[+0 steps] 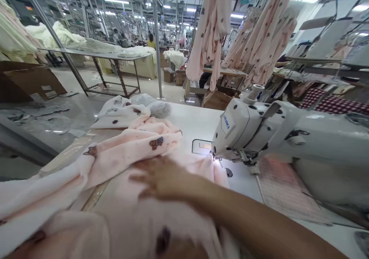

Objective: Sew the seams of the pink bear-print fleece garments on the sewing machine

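My right hand point(158, 177) reaches leftward across a pale pink printed fabric point(127, 151), its fingers spread and somewhat blurred on the cloth. The fabric spreads over the near side of the table, with small brown animal prints on it. One edge of it lies beneath the needle area of a white sewing machine point(239, 130), where a small light glows. Brownish patches show at the bottom edge among the folds. I cannot make out whether one of them is my left hand.
A clear plastic bundle point(154, 105) lies at the table's far edge. Pink printed cloth point(209, 32) hangs beyond the machine. Further back stand a table of pale yellow cloth point(123, 53) and a metal pole point(158, 40). A cardboard box point(31, 82) is on the left floor.
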`<state>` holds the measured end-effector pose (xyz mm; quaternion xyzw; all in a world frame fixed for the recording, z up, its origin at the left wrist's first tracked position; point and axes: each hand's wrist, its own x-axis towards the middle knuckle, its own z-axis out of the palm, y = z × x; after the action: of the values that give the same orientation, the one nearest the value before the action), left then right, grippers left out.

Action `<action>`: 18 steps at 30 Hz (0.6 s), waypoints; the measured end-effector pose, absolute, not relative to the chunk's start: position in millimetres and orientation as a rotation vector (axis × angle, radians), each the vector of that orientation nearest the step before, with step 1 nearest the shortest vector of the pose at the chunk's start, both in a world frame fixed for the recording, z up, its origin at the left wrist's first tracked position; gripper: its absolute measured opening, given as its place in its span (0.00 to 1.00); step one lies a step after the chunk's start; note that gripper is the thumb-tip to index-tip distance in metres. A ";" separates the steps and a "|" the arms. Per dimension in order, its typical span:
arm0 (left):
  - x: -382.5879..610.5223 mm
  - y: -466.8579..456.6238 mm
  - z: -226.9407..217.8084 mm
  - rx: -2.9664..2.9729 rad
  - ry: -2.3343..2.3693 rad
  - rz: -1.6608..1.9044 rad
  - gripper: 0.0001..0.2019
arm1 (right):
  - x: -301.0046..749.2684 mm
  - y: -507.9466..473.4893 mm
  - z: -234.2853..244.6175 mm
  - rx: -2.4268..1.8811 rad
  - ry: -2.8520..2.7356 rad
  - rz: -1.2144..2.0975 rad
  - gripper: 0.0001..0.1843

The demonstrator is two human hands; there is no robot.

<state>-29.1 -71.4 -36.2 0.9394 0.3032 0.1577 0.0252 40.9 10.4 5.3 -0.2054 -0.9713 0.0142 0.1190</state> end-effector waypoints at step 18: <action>-46.6 -26.3 39.0 2.803 1.126 0.138 0.07 | 187.3 -84.1 10.4 -0.945 -2.560 0.161 0.16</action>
<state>-46.6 -26.3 39.0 0.9253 0.3718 0.0456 0.0589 187.3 -84.1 10.4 -0.3385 -0.9171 0.0576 0.2026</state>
